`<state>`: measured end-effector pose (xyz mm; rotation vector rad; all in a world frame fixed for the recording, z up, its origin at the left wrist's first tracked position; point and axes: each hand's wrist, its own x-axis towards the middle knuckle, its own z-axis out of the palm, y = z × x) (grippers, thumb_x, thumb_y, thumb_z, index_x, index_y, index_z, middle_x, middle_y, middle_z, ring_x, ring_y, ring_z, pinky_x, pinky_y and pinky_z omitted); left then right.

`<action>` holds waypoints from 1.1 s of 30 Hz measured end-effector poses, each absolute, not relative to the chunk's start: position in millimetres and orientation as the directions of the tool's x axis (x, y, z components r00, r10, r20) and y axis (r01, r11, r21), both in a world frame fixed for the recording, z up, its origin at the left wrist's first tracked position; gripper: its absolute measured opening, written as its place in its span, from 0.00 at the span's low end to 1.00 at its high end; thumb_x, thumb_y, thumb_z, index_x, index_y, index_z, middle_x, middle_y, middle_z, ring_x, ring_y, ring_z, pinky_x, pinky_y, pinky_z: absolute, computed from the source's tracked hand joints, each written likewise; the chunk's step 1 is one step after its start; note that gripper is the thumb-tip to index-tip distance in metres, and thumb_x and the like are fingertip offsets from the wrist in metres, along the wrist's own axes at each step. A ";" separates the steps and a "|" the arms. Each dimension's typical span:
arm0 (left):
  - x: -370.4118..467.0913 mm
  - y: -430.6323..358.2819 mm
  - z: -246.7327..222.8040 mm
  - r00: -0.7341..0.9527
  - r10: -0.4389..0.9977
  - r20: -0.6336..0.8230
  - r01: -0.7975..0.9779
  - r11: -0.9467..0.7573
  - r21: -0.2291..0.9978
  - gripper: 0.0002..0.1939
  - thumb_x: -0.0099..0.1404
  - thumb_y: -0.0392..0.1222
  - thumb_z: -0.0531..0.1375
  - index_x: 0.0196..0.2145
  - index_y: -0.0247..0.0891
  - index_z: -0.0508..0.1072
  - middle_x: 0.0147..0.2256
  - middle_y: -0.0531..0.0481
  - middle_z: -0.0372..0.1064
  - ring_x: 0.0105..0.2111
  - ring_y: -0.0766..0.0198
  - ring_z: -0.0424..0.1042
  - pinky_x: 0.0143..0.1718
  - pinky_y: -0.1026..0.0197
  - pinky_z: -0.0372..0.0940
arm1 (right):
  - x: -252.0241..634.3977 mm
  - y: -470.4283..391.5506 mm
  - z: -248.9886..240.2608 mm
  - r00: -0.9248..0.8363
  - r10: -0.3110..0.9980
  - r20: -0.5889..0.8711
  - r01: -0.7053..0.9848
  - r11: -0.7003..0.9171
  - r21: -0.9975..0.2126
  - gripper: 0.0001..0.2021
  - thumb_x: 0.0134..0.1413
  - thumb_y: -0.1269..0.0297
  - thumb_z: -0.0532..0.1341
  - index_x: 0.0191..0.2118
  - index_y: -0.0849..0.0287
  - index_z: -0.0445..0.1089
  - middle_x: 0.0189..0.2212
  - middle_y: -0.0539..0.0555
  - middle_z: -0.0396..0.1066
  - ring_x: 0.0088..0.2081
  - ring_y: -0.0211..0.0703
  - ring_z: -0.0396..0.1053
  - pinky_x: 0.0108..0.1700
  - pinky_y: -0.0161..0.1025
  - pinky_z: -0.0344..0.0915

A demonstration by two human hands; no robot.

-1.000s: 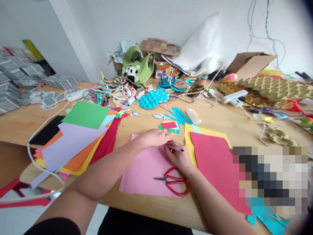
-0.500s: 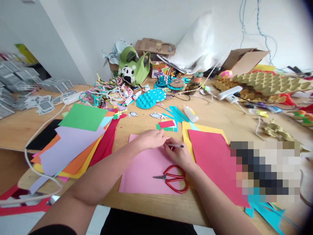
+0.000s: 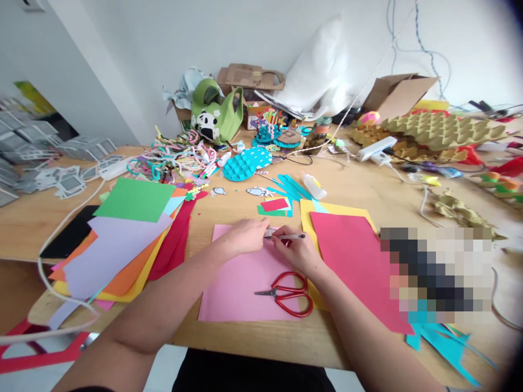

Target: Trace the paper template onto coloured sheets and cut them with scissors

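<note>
My right hand (image 3: 295,251) grips a slim pen (image 3: 292,237), its tip pointing left over the upper part of a pink paper sheet (image 3: 237,294). Flat near the sheet's top edge lies my left hand (image 3: 247,235), fingers stretched toward the pen tip. Between the two hands shows a small greyish piece (image 3: 269,231), partly covered and too small to make out. Red-handled scissors (image 3: 292,294) rest on the lower right of the pink sheet, blades pointing left.
Coloured paper (image 3: 118,245) is piled at the left, and a red sheet (image 3: 351,256) overlaps a yellow one at the right. Beyond the hands are small paper scraps (image 3: 274,204), fish cutouts (image 3: 257,191), blue strips (image 3: 292,188) and a glue bottle (image 3: 314,186). A white cable (image 3: 41,272) hangs at the left.
The view has shifted slightly. My left hand has drawn a little left, away from the right hand, so the small greyish piece and the pen tip now show between them.
</note>
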<state>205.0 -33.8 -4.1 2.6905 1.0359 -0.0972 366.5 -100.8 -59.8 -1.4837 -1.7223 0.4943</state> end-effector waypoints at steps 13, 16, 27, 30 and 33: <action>198.7 -39.5 -31.4 0.781 0.621 0.065 0.589 -0.768 0.251 0.14 0.60 0.28 0.52 0.41 0.34 0.71 0.36 0.43 0.74 0.41 0.55 0.74 0.44 0.56 0.67 | 364.6 -99.7 -59.3 0.021 0.941 0.338 0.724 0.219 -0.654 0.06 0.53 0.62 0.57 0.29 0.57 0.68 0.23 0.50 0.71 0.22 0.37 0.66 0.26 0.33 0.60; 198.0 -41.2 -38.8 0.783 0.608 0.131 0.562 -0.782 0.271 0.15 0.58 0.26 0.52 0.41 0.34 0.72 0.37 0.43 0.75 0.42 0.57 0.73 0.52 0.54 0.63 | 364.2 -98.7 -60.5 0.029 0.943 0.333 0.719 0.212 -0.662 0.05 0.52 0.63 0.57 0.28 0.57 0.67 0.23 0.49 0.71 0.22 0.36 0.66 0.26 0.33 0.60; 194.6 -45.1 -53.3 0.766 0.594 0.246 0.528 -0.800 0.287 0.19 0.60 0.24 0.52 0.46 0.34 0.73 0.42 0.43 0.75 0.44 0.59 0.73 0.54 0.52 0.63 | 364.5 -100.5 -57.4 0.054 0.956 0.290 0.686 0.175 -0.707 0.07 0.53 0.60 0.57 0.28 0.56 0.66 0.21 0.48 0.70 0.21 0.36 0.65 0.25 0.32 0.60; 194.5 -45.0 -53.4 0.766 0.591 0.253 0.523 -0.801 0.292 0.19 0.60 0.24 0.52 0.45 0.35 0.73 0.43 0.45 0.75 0.45 0.59 0.73 0.52 0.52 0.64 | 364.8 -101.2 -57.4 0.055 0.955 0.292 0.680 0.178 -0.711 0.06 0.53 0.62 0.57 0.28 0.56 0.66 0.21 0.49 0.70 0.21 0.36 0.65 0.25 0.32 0.60; 194.7 -45.2 -53.6 0.763 0.592 0.259 0.524 -0.801 0.288 0.20 0.59 0.24 0.53 0.45 0.37 0.73 0.44 0.45 0.75 0.45 0.59 0.72 0.52 0.52 0.65 | 365.5 -101.8 -56.8 0.055 0.956 0.289 0.682 0.175 -0.710 0.06 0.52 0.62 0.57 0.28 0.56 0.66 0.21 0.48 0.70 0.20 0.35 0.64 0.24 0.32 0.60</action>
